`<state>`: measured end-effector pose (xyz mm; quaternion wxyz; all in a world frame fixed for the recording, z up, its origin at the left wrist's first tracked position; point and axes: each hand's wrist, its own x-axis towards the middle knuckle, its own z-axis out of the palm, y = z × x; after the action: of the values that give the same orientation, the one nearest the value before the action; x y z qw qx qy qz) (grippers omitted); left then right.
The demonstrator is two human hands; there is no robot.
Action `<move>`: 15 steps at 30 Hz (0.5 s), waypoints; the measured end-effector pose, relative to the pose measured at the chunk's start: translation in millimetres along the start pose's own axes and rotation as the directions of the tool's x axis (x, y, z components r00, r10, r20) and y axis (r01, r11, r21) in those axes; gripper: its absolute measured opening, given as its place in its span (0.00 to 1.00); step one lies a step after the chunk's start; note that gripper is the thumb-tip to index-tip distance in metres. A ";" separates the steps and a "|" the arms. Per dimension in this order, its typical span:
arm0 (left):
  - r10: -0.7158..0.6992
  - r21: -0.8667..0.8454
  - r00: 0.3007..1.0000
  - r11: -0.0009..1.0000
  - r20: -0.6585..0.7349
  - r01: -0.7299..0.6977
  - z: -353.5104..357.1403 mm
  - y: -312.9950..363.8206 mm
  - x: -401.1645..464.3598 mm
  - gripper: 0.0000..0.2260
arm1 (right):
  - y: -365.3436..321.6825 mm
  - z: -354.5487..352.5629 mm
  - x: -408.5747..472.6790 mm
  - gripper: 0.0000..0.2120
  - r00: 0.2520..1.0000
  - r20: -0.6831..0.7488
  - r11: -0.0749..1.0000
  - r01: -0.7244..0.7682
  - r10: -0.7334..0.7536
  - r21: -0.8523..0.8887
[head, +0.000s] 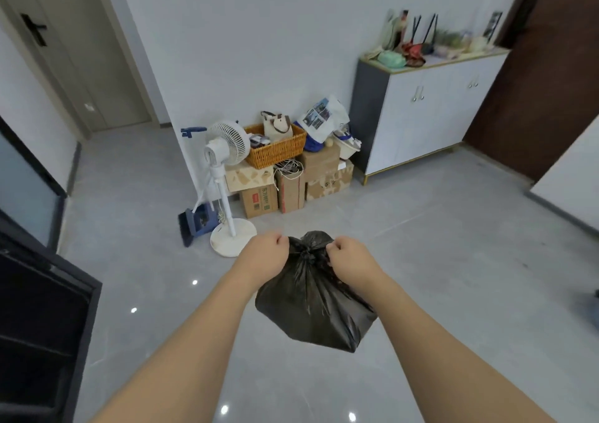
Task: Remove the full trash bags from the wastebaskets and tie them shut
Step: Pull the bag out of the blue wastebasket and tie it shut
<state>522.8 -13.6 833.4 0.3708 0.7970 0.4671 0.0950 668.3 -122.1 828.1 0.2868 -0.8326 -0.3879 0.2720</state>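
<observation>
A full black trash bag [316, 306] hangs in the air in front of me, above the grey tiled floor. Its neck is gathered into a knot between my fists. My left hand [267, 254] grips the bag's top on the left side of the knot. On the right side, my right hand [351, 259] pinches the other end of the gathered plastic. Both arms reach forward from the bottom of the view. No wastebasket shows.
A white standing fan [227, 153], a blue broom and dustpan [196, 221], cardboard boxes [290, 186] and a wicker basket [275, 148] stand against the far wall. A white cabinet [431, 105] stands at the right. Dark furniture [42, 309] fills the left edge.
</observation>
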 end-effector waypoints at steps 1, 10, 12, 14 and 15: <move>0.010 -0.036 1.000 0.999 0.029 -0.009 4.6 7.8 1.1 0.15 | 3.8 -7.4 -3.4 0.15 0.999 -0.043 0.999 -0.034 0.033 -0.017; 0.162 -0.236 0.967 0.965 0.195 -0.114 95.2 103.4 18.7 0.15 | 66.0 -102.6 -44.7 0.15 0.908 -0.337 0.968 -0.247 0.248 0.048; 0.213 -0.244 0.941 0.958 0.263 -0.149 121.1 132.8 23.9 0.15 | 89.7 -130.8 -54.8 0.15 0.882 -0.379 0.958 -0.281 0.279 0.051; 0.269 -0.280 0.908 0.943 0.321 -0.180 146.7 166.5 26.7 0.14 | 115.1 -161.2 -65.9 0.14 0.854 -0.411 0.944 -0.324 0.318 0.058; 0.300 -0.303 0.892 0.932 0.339 -0.198 160.0 185.1 27.1 0.14 | 128.6 -177.1 -71.8 0.13 0.838 -0.433 0.939 -0.338 0.332 0.067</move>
<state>742.0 -125.4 840.9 0.5399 0.7982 0.2631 0.0466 811.3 -295.6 877.8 0.3095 -0.9289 -0.1635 0.1214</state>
